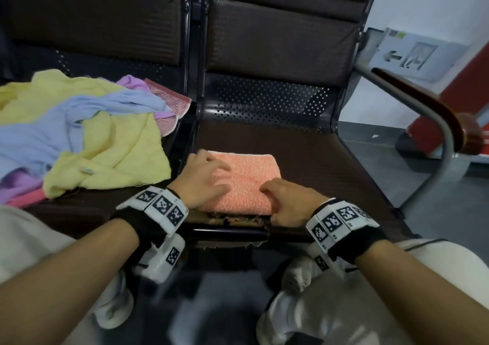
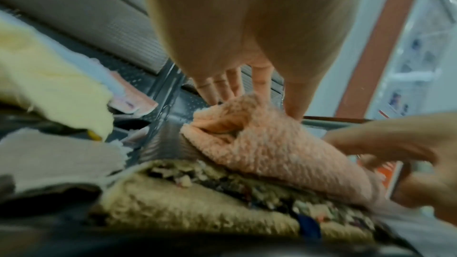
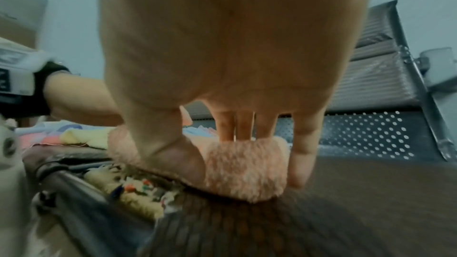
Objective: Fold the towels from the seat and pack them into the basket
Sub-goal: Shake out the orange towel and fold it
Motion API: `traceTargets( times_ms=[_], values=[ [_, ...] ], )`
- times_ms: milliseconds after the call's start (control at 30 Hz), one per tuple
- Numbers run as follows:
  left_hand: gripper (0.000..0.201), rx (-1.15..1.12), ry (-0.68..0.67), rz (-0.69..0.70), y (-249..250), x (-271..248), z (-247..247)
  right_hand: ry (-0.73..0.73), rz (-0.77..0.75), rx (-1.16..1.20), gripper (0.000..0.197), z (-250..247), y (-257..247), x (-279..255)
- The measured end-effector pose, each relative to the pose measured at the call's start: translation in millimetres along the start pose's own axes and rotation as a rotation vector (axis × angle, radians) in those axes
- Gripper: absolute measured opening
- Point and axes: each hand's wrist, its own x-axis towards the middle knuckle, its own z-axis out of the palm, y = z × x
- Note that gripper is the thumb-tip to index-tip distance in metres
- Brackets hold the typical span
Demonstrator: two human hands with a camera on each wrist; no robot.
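Orange towel [image 1: 246, 183], folded, at the front edge of the right-hand seat [image 1: 330, 164]: left hand [image 1: 203, 178] flat, pressing its top; right hand [image 1: 288, 201] curled, thumb tucked under its near corner; folding apparently finished, lift toward the unseen basket next.

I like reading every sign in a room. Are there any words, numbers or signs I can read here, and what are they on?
No words or numbers can be read.
Wall sign: an arrow pointing left beside a running-figure pictogram, no letters legible.
Small coloured labels above that sign: too blurred to read.
Wrist bands: black-and-white square code patterns; the tiny characters beside them are too small to read.
Posters on the wall in the left wrist view: too blurred to read.
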Motion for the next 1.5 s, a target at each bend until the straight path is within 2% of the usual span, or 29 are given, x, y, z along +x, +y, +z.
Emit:
traceTargets(
  times_ms=[67, 133, 200, 267, 300, 367, 467, 500, 567, 600, 700, 767, 867, 967, 1100, 1233, 1300, 1400, 1433, 1500],
  values=[
    [0.048, 0.113, -0.121, 0.073, 3, -7, 4, 0.049, 0.016, -0.015, 0.064, 3, 0, 1],
    [0.065, 0.227, -0.242, 0.065, 1, -11, 11, 0.143, 0.03, -0.026, 0.052, 5, -4, 4],
    [0.071, 0.317, -0.281, 0.044, -2, -9, 15, 0.212, 0.053, -0.005, 0.034, 3, -9, 7],
    [0.066, 0.385, -0.278, 0.035, 0, -6, 13, 0.235, 0.055, 0.011, 0.015, -3, -12, 8],
    [0.056, 0.421, -0.264, 0.044, 3, -3, 9, 0.229, 0.041, 0.019, 0.01, -7, -12, 8],
    [0.03, 0.459, -0.252, 0.066, 10, 1, -1, 0.2, -0.008, 0.052, 0.014, -19, -7, 6],
    [0.017, 0.347, -0.309, 0.06, 19, 7, -18, 0.132, -0.062, 0.072, 0.022, -33, 2, 3],
    [0.014, 0.283, -0.316, 0.053, 22, 10, -23, 0.089, -0.075, 0.057, 0.032, -36, 5, 3],
    [0.008, 0.159, -0.309, 0.017, 25, 19, -34, -0.001, -0.057, 0.051, 0.066, -38, 11, 4],
    [0.006, 0.119, -0.303, -0.005, 26, 24, -38, -0.009, -0.037, 0.057, 0.075, -39, 14, 7],
    [0.004, 0.057, -0.312, -0.09, 21, 39, -45, 0.147, 0.008, 0.21, 0.065, -43, 20, 23],
    [0.016, 0.023, -0.315, -0.168, 13, 49, -44, 0.253, 0.038, 0.43, 0.054, -46, 23, 35],
    [0.023, -0.076, -0.294, -0.266, -2, 60, -38, 0.249, 0.107, 0.742, 0.037, -42, 27, 50],
    [0.026, -0.107, -0.31, -0.296, -14, 68, -31, 0.155, 0.231, 0.616, 0.037, -35, 29, 69],
    [0.032, 0.198, -0.3, -0.2, -25, 77, -20, 0.084, 0.423, 0.385, 0.062, -29, 30, 89],
    [0.034, 0.24, -0.32, -0.189, -29, 81, -11, -0.003, 0.548, 0.351, 0.08, -20, 31, 99],
    [0.034, 0.257, -0.331, -0.197, -28, 81, -9, -0.017, 0.557, 0.501, 0.08, -20, 28, 103],
    [0.03, 0.28, -0.303, -0.195, -24, 76, -12, 0.055, 0.5, 0.798, 0.072, -30, 19, 101],
    [0.031, 0.277, -0.286, -0.186, -23, 75, -14, 0.066, 0.457, 0.843, 0.07, -36, 16, 97],
    [0.044, 0.209, -0.259, -0.166, -20, 71, -20, 0.099, 0.312, 0.768, 0.064, -50, 13, 88]
  ],
)
